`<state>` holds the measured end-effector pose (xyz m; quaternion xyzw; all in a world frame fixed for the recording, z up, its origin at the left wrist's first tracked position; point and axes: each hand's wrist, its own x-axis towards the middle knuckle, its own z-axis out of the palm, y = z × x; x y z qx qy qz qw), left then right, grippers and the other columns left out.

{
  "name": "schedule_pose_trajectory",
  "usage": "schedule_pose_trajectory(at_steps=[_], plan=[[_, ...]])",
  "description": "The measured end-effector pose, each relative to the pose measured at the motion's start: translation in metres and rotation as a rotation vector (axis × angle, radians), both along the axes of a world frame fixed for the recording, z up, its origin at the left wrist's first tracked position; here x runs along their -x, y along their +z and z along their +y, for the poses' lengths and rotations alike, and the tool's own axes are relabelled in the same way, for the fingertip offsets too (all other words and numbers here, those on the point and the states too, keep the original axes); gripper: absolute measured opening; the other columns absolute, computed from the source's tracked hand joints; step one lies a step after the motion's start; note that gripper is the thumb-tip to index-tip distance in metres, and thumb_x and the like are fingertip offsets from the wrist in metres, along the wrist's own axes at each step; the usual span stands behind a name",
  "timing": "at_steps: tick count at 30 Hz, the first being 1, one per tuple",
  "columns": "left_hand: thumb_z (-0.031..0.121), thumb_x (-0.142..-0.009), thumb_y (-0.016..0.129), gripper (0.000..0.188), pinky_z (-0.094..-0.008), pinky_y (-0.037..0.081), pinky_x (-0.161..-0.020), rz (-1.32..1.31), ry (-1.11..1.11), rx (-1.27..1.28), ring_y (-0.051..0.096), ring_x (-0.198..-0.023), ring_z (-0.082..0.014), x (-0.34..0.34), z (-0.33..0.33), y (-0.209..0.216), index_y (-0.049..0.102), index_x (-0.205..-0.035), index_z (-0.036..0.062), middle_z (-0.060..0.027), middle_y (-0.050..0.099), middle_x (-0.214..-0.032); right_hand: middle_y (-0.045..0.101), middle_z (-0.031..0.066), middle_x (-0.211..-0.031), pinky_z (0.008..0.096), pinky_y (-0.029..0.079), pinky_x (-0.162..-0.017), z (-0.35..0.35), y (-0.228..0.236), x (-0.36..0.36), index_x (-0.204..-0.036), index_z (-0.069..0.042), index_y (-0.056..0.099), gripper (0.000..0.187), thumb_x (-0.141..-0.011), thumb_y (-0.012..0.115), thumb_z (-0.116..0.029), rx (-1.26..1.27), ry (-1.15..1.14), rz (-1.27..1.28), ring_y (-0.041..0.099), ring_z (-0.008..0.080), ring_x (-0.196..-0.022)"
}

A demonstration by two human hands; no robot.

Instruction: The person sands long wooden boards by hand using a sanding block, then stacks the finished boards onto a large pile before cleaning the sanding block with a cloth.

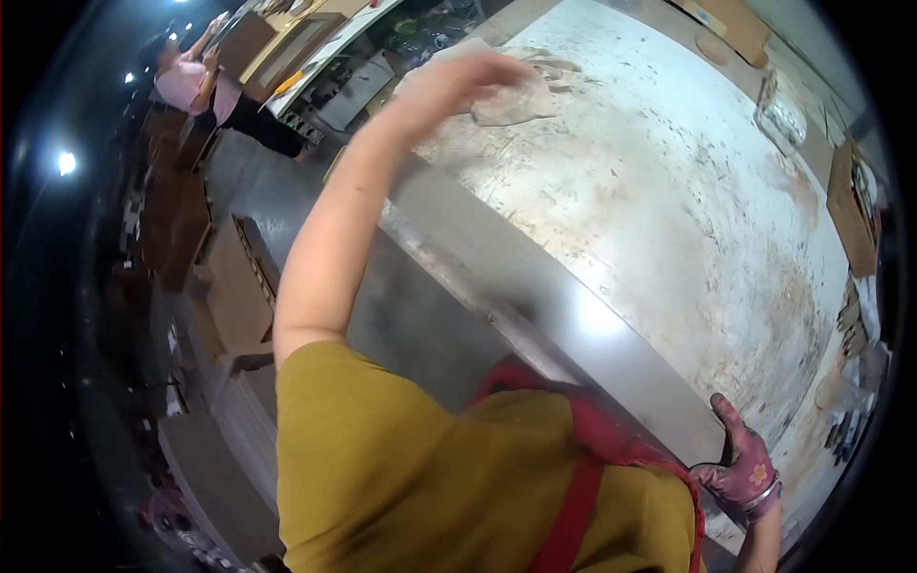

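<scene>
A long, smooth grey panel (535, 267) lies slantwise along the near edge of the worktable, with a bright glare on its surface. My right hand (743, 468), in a pink flowered glove, grips the panel's near right end, thumb along one edge and fingers at the end. My bare left arm stretches across the panel's far end. Motion blurs my left hand (478, 78), which is over a crumpled whitish cloth (516, 105) on the table. Whether its fingers hold the cloth cannot be made out.
The white worktable (659, 191) is scuffed and stained. A plastic-wrapped bundle (781, 113) and a brown tray (850, 205) sit along its far right side. At upper left a person (205, 81) in pink stands by a bench. Brown boards (234, 286) stand on the left.
</scene>
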<state>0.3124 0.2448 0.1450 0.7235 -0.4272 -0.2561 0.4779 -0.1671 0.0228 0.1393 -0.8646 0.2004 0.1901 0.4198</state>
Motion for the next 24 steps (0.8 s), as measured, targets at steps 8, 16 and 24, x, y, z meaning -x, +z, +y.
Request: schedule_pose_trajectory(at_steps=[8, 16, 24], plan=[[0.058, -0.096, 0.024, 0.067, -0.0356, 0.034, -0.103, 0.736, 0.514, 0.435, 0.048, -0.119, -0.0202, -0.009, 0.130, -0.139, 0.048, -0.131, 0.0067, -0.0070, 0.053, -0.131, 0.050, 0.0246, -0.123, 0.0446, 0.044, -0.092, 0.039, -0.005, -0.029, -0.136, -0.001, 0.036, 0.097, -0.062, 0.079, -0.047, 0.387, 0.307, -0.380, 0.052, 0.0430, -0.109], [0.029, -0.096, 0.038, 0.043, -0.0329, 0.038, -0.099, 0.736, 0.818, 0.620, 0.051, -0.113, -0.0241, -0.038, 0.126, -0.287, 0.049, -0.126, -0.0014, -0.0135, 0.055, -0.123, 0.046, 0.0229, -0.119, 0.0454, 0.042, -0.090, 0.065, 0.000, -0.032, -0.139, -0.002, 0.030, 0.096, -0.059, 0.078, -0.023, 0.562, 0.293, -0.236, 0.048, 0.0407, -0.107], [0.061, -0.094, 0.027, 0.073, -0.0348, 0.028, -0.107, 0.783, 0.875, 0.461, 0.040, -0.127, -0.0242, -0.018, 0.092, -0.220, 0.044, -0.135, 0.0035, -0.0110, 0.045, -0.138, 0.048, 0.0229, -0.117, 0.0437, 0.042, -0.091, 0.066, -0.004, -0.030, -0.139, 0.000, 0.031, 0.093, -0.060, 0.077, -0.022, 0.564, 0.256, -0.272, 0.049, 0.0414, -0.106]])
